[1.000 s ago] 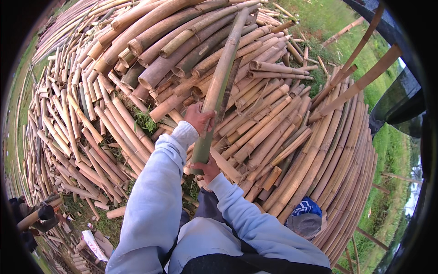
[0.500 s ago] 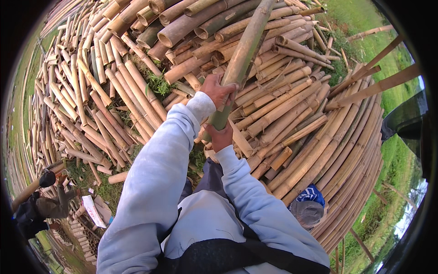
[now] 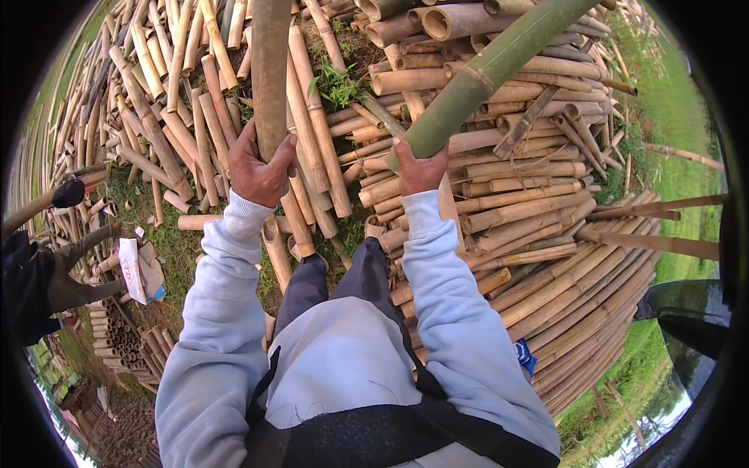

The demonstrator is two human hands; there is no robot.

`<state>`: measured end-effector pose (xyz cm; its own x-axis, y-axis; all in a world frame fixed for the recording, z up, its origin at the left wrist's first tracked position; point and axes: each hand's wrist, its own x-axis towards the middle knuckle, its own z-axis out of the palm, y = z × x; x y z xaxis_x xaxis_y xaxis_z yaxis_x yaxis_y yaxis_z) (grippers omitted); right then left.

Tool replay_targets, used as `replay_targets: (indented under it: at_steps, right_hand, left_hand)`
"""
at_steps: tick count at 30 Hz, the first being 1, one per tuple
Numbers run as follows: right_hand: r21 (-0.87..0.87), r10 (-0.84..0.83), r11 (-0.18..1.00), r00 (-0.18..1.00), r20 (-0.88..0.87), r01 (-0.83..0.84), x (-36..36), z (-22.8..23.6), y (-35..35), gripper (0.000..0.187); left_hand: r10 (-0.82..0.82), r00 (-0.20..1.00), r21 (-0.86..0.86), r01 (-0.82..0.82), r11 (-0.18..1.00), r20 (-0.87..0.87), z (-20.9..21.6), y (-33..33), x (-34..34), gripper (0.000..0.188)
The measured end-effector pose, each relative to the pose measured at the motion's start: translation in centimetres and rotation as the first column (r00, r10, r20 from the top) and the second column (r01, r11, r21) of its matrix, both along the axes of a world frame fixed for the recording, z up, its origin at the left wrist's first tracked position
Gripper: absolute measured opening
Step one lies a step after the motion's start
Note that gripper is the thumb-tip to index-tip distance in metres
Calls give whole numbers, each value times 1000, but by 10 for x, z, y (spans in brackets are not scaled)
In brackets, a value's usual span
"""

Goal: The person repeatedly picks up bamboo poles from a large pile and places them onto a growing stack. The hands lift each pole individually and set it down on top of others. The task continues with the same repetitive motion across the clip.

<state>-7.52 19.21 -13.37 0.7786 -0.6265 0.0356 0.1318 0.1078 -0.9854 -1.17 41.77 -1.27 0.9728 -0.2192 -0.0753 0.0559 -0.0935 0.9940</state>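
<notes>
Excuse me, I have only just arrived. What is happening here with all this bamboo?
A person is holding two bamboo pieces, one in each hand. The left hand grips a brown bamboo length, and the right hand grips the near end of a thick green pole. The two pieces spread apart away from the person. Cut bamboo lies in piles ahead, and another person is partly visible at the left edge.

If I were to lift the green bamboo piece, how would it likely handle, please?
The green bamboo piece is probably stiff, showing no clear sag beyond the right hand. Being gripped near one end, it may tip forward; its smooth-looking surface could be slippery.
</notes>
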Motion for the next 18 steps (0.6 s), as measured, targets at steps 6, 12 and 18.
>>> replay_targets:
  at_steps: [6, 12, 18]
  right_hand:
    - [-116, 188, 974, 980, -62, -194, 55, 24, 91, 58]
    - [-51, 456, 880, 870, -185, -472, 84, -21, 178, 44]
    - [-150, 437, 811, 756, -487, -565, 90, -128, 231, 47]
  left_hand:
    - [269, 957, 134, -254, 958, -108, -44, 133, -57, 18]
    - [479, 840, 278, -410, 869, -256, -78, 236, -135, 19]
    - [587, 742, 361, -477, 801, -324, -95, 300, -200, 13]
